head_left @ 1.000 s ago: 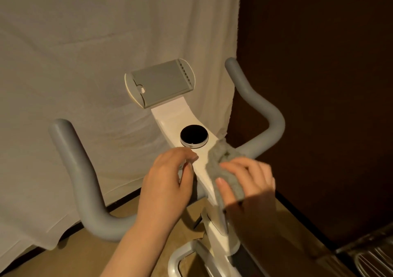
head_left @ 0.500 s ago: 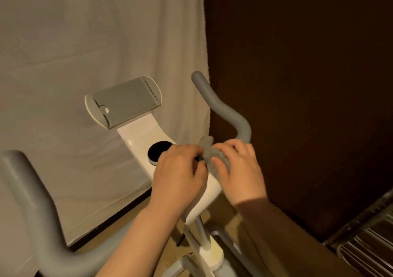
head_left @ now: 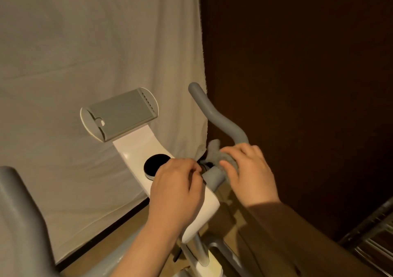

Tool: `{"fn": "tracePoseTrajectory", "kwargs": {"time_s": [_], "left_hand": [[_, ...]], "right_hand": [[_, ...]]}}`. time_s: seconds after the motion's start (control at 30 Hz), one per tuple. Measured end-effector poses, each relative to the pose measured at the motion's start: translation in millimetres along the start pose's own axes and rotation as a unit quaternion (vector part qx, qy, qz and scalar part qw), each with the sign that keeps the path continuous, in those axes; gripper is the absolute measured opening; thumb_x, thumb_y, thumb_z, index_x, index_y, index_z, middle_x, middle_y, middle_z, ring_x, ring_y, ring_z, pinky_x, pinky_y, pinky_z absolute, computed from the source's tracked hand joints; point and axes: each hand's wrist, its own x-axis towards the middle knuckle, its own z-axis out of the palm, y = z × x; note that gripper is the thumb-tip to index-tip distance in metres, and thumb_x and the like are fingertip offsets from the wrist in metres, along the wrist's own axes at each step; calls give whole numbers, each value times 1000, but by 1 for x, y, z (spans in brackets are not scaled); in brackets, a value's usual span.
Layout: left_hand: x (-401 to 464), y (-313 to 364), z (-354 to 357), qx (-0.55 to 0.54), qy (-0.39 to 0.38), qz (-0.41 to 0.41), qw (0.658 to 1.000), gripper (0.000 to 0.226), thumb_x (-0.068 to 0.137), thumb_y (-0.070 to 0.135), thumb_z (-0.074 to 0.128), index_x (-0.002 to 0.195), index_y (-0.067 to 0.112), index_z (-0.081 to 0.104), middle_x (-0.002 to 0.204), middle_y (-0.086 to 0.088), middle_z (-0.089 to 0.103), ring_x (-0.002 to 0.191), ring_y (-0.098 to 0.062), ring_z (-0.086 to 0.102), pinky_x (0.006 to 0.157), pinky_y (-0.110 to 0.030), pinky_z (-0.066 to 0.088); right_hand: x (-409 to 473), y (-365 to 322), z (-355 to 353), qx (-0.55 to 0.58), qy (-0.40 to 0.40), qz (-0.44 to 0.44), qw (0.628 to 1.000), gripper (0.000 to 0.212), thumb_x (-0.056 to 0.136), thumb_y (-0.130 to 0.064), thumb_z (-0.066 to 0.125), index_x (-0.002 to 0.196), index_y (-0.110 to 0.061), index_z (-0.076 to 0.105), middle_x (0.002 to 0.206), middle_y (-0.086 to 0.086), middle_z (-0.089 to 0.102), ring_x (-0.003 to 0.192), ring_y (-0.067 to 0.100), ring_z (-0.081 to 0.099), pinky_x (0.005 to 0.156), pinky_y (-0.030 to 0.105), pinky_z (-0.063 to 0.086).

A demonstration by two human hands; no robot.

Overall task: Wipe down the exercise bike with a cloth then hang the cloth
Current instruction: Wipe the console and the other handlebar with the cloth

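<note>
Mid-wipe, judging by the scene: cloth (head_left: 217, 156) bunched on the right handlebar (head_left: 221, 123) just beside the white stem (head_left: 146, 149), pinned there by the right hand (head_left: 248, 172), fingers curled over it and pressing close together. Left hand (head_left: 177, 185) resting on the stem next to the black knob (head_left: 156, 166), fingers curled inward; whether pinching a cloth corner or nothing, impossible to tell. Probably still to do: the upper bend of the right handlebar, left handlebar (head_left: 19, 217), tablet holder (head_left: 120, 114) beyond the knob, then hanging. Pale sheet (head_left: 85, 42) draped behind the stem, dark wall (head_left: 297, 64) right of it, tan floor (head_left: 136, 232) below, metal rack (head_left: 374, 238) low to the right, perhaps the hanging spot.
</note>
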Motion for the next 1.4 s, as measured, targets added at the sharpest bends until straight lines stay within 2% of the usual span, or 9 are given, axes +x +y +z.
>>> {"fn": "tracePoseTrajectory", "kwargs": {"time_s": [0.3, 0.43, 0.53, 0.67, 0.8, 0.93, 1.07, 1.2, 1.4], "left_hand": [[0, 1, -1, 15, -2, -2, 1000, 20, 86, 14, 56, 94, 26, 69, 90, 12, 64, 87, -5, 51, 70, -12, 30], [0, 1, -1, 17, 0, 2, 1000, 19, 85, 13, 58, 94, 26, 69, 89, 11, 64, 87, -8, 54, 68, -16, 31], [0, 1, 0, 25, -2, 3, 1000, 19, 85, 14, 58, 93, 26, 70, 89, 11, 65, 88, -7, 53, 69, -19, 33], [-1, 3, 0, 15, 0, -2, 1000, 12, 85, 16, 58, 82, 26, 64, 79, 11, 61, 79, -7, 49, 61, -15, 30], [-1, 1, 2, 21, 3, 6, 1000, 18, 85, 13, 58, 92, 25, 70, 88, 10, 65, 85, -4, 49, 71, -22, 35], [-3, 1, 0, -2, 13, 11, 1000, 17, 84, 9, 59, 89, 24, 67, 84, 11, 60, 81, -5, 48, 67, -13, 32], [-1, -3, 4, 7, 14, 11, 1000, 20, 84, 13, 53, 92, 21, 69, 90, 8, 64, 87, -7, 51, 79, -22, 37], [0, -2, 2, 37, 28, 22, 999, 23, 79, 19, 45, 82, 24, 67, 85, 10, 65, 86, -11, 57, 113, -36, 24], [1, -1, 3, 13, 21, 22, 999, 19, 79, 17, 48, 79, 26, 65, 79, 12, 64, 77, -5, 51, 113, -42, 31]], "right_hand": [[-14, 6, 10, 67, 35, 17, 997, 30, 95, -33, 54, 122, -24, 63, 113, -14, 50, 104, 1, 39, 85, 29, 46], [-17, 1, 8, 78, -49, -19, 996, 29, 95, -34, 54, 123, -29, 59, 113, -22, 38, 109, -3, 36, 89, 24, 42], [-8, 5, 6, 81, 21, 65, 994, 31, 95, -35, 53, 125, -31, 57, 115, -20, 39, 111, 0, 36, 93, 27, 44], [-23, -15, 14, 89, -39, -10, 995, 31, 95, -34, 53, 125, -30, 59, 116, -20, 38, 110, 2, 36, 89, 26, 43], [-4, -1, 7, 41, 30, 41, 998, 31, 96, -35, 50, 126, -28, 58, 119, -11, 48, 107, 3, 36, 85, 26, 43], [-12, -8, 5, 51, -71, -40, 995, 27, 97, -33, 52, 123, -30, 58, 117, -16, 44, 111, 3, 35, 90, 25, 40], [-4, 1, 1, 65, 9, 42, 997, 30, 96, -33, 52, 125, -28, 57, 119, -13, 47, 110, 5, 37, 93, 32, 44], [-13, -13, 7, 58, -74, -30, 995, 28, 96, -34, 52, 123, -31, 57, 118, -16, 45, 112, 3, 36, 92, 29, 42], [-10, -20, 6, 44, -74, -30, 996, 27, 96, -35, 51, 122, -31, 56, 118, -15, 45, 111, 3, 35, 94, 26, 40]]}}
